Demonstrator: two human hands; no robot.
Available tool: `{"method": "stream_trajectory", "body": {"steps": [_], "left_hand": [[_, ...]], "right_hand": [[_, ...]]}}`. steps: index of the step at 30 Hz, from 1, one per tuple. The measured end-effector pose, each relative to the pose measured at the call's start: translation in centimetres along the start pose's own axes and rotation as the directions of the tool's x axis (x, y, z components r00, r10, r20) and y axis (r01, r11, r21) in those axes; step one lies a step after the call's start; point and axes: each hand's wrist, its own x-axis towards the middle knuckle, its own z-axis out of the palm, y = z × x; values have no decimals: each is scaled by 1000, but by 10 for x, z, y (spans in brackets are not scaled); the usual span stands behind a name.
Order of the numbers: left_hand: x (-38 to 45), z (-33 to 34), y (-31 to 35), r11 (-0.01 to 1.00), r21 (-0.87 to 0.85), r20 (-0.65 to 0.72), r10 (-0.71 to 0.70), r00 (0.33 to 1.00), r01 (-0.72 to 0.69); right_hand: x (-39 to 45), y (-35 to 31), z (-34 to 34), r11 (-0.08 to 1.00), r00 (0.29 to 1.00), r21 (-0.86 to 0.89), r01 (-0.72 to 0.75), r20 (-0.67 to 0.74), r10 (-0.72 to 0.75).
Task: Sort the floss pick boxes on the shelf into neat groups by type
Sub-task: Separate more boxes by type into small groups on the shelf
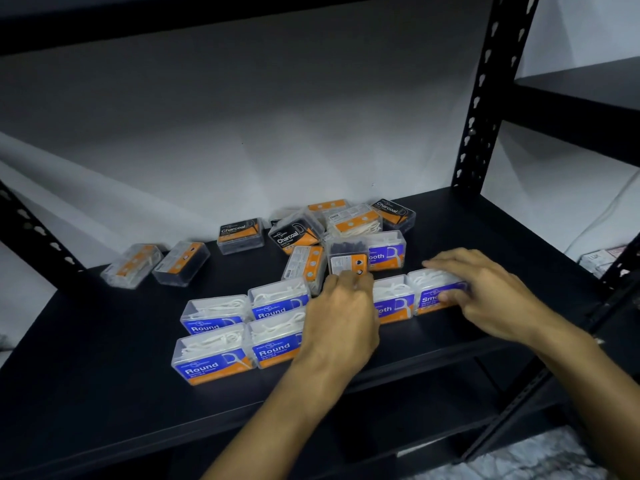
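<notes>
Gripping a Smooth box (437, 292), the right hand (491, 296) nears the shelf (104, 358) edge.

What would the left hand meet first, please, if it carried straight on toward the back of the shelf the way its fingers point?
Most likely the upright box of dark picks just beyond the left hand; its fingertips look at or nearly at that box's front edge, though depth is hard to judge here.
</notes>
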Motion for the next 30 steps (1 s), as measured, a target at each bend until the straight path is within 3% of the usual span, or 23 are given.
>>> {"method": "stream_trajectory", "body": {"steps": [10,23,30], "left_hand": [[1,-3,-10,996,-90,-26,6,1000,-8],[0,-11,-11,1000,12,8,28,1000,-29],[27,-43,-30,997,44,-151,-51,987,59]], "right_hand": [[1,2,2,1000,999,7,22,-29,-22],[2,-1,-2,998,997,-13,61,48,-60],[13,-11,-23,986,983,143,83,152,-105]]}}
